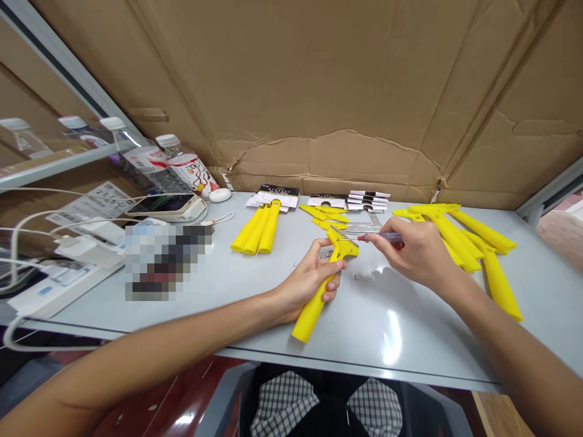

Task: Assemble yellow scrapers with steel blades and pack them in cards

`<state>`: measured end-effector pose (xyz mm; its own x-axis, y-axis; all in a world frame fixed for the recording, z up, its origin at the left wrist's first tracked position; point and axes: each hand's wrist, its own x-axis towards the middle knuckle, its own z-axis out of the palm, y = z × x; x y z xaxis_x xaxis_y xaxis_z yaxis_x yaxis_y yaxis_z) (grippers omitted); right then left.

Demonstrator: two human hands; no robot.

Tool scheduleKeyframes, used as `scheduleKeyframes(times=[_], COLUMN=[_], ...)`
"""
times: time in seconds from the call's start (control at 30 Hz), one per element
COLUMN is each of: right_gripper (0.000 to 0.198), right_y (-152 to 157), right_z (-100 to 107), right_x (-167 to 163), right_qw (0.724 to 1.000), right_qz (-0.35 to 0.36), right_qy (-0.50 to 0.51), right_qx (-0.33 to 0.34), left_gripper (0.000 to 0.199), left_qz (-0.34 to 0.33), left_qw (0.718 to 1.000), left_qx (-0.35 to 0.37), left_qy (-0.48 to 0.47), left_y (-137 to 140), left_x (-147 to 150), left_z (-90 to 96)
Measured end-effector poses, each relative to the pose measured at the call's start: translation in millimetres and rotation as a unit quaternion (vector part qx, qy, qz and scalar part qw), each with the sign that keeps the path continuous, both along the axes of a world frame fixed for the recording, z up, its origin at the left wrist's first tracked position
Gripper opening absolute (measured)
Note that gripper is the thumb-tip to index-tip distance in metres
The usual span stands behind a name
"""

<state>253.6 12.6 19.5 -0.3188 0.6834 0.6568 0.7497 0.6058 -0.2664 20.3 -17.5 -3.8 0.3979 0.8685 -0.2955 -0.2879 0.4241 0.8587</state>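
My left hand (314, 278) is wrapped round a yellow scraper handle (310, 311), whose wide head points up and away from me. In my right hand (421, 252) is a screwdriver (392, 237) with a dark, see-through grip. Its thin shaft reaches left to the scraper's head, where the tip meets the screw area; the exact contact is too small to make out. Small screws (356, 277) lie on the table around the head. Just behind it are yellow flat pieces (322, 213) and metal blades (363, 225).
Several yellow handles (500, 284) lie at the right, and more yellow handles (255, 229) rest on printed cards (279, 195) at back left. Folded cards (368, 200) sit near the cardboard wall (291, 91). Bottles (189, 167), a phone (159, 205) and a power strip (68, 290) occupy the left.
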Motion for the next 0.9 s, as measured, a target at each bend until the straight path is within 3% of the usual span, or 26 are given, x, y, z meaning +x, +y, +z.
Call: scheduleKeyframes(times=[0.43,0.67,0.9], right_gripper=[0.036,0.018,0.012], right_y=[-1.1,-2.5,-4.5], right_z=[5.3,7.6,11.9], right_x=[-1.2,-1.8,-3.5], right_qw=[1.000,0.996,0.994], right_qz=[-0.014,0.080,0.106], right_qy=[0.007,0.033,0.031], right_qx=[0.019,-0.001,0.015], left_gripper=[0.050,0.052,0.052], left_qz=[-0.016,-0.006,-0.003], left_qw=[0.999,1.000,1.000], left_qx=[0.027,0.023,0.024], left_qy=[0.009,0.009,0.008], left_y=[-4.1,-1.9,-2.4], left_x=[0.1,0.2,0.4], left_z=[0.2,-0.8,-0.4])
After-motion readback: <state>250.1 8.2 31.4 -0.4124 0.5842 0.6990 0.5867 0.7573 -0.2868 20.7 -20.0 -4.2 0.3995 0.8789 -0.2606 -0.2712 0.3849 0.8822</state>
